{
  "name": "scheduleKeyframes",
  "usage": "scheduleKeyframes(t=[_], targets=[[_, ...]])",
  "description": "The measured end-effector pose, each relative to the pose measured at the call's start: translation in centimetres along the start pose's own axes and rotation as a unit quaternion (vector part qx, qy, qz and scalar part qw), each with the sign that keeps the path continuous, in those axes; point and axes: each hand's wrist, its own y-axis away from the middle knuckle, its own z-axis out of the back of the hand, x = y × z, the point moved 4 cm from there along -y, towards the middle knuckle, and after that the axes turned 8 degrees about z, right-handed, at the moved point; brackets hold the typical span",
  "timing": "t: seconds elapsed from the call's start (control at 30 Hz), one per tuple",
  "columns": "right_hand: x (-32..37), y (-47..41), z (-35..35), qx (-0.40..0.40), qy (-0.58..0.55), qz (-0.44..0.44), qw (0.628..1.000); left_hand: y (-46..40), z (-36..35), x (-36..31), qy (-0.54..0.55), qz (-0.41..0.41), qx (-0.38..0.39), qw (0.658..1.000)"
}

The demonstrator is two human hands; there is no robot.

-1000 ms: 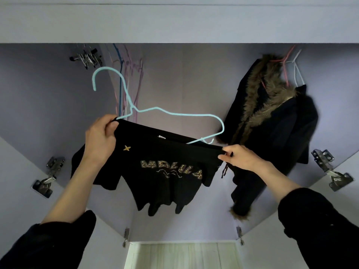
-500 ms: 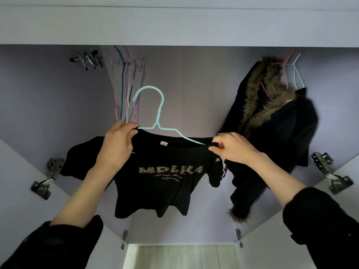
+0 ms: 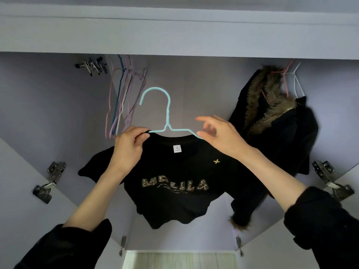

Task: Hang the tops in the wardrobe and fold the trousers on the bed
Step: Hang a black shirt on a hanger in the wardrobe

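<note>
Two hands: both raised in the middle of the frame, inside an open wardrobe (image 3: 194,78) with pale lilac walls.
Left hand (image 3: 128,148): fingers and thumb curled, pinching the left side of the neckline of a black top (image 3: 174,195), where the collar meets the hanger.
Right hand (image 3: 219,136): fingers loosely spread and a little curved, thumb tip at the right shoulder of the hanger; whether it grips the wire I cannot tell.
Hanger (image 3: 167,113): light blue wire, hook upright and free in the air at centre frame, shoulders inside the collar of the top.
Black top: hangs from the blue hanger at centre, white label inside the neck, patterned lettering across the chest, a small gold cross towards the right shoulder.
Empty hangers (image 3: 124,98): a bunch of pink, purple and blue ones, upper left, behind the left hand.
Clip hangers (image 3: 93,66): metal, at the far upper left.
Dark coat (image 3: 275,133): fur-trimmed hood, hangs at the right of the frame beside the right hand.
Hinges (image 3: 46,183): metal, on both door edges, lower left and lower right.
Sleeves (image 3: 322,230): dark, pushed back on both forearms.
</note>
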Motion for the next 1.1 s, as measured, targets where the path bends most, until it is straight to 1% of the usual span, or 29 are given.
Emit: scheduleKeyframes(t=[0.03, 0.1, 0.17, 0.27, 0.37, 0.43, 0.47, 0.6, 0.63, 0.73, 0.8, 0.9, 1.1], targets=[[0.4, -0.4, -0.2, 0.017, -0.005, 0.004, 1.000, -0.1, -0.2, -0.3, 0.012, 0.002, 0.007, 1.000], [1.6, -1.0, -1.0, 0.045, -0.068, 0.003, 0.997, -0.2, -0.6, -1.0, 0.035, 0.004, 0.022, 0.999], [2.8, -1.4, -1.6, 0.046, -0.105, 0.017, 0.993, -0.2, -1.0, -1.6, 0.044, 0.000, 0.034, 0.998], [3.0, -1.4, -1.7, 0.063, -0.075, 0.022, 0.995, -0.2, -0.9, -1.5, 0.050, 0.004, 0.043, 0.998], [1.6, -0.7, -0.8, 0.079, -0.029, 0.004, 0.996, -0.7, 0.2, -0.8, 0.039, 0.019, 0.013, 0.999], [0.8, -0.3, 0.2, 0.061, -0.022, -0.010, 0.998, -1.1, 0.8, -0.6, 0.043, 0.020, -0.011, 0.999], [0.7, -0.2, 0.6, 0.052, -0.026, -0.012, 0.998, -1.1, 0.9, -0.8, 0.044, 0.011, -0.009, 0.999], [1.0, -0.1, 1.1, 0.033, -0.059, -0.010, 0.998, -0.3, -1.0, -2.4, 0.006, -0.060, 0.067, 0.996], [1.1, 0.0, 1.1, 0.023, -0.068, -0.011, 0.997, -0.1, -1.6, -2.8, -0.005, -0.069, 0.075, 0.995], [0.7, 0.4, 1.8, 0.008, -0.086, -0.021, 0.996, 0.1, -2.4, -3.5, 0.001, -0.063, 0.063, 0.996], [0.4, 0.6, 2.1, 0.030, -0.118, -0.040, 0.992, 0.2, -2.9, -4.2, 0.008, -0.064, 0.064, 0.996], [0.3, 1.3, 2.1, 0.090, -0.164, -0.062, 0.980, 0.8, -4.1, -5.3, 0.010, -0.083, 0.091, 0.992], [-1.0, 3.7, 3.1, 0.126, -0.269, -0.127, 0.946, 1.7, -5.8, -6.3, 0.031, -0.070, 0.121, 0.990]])
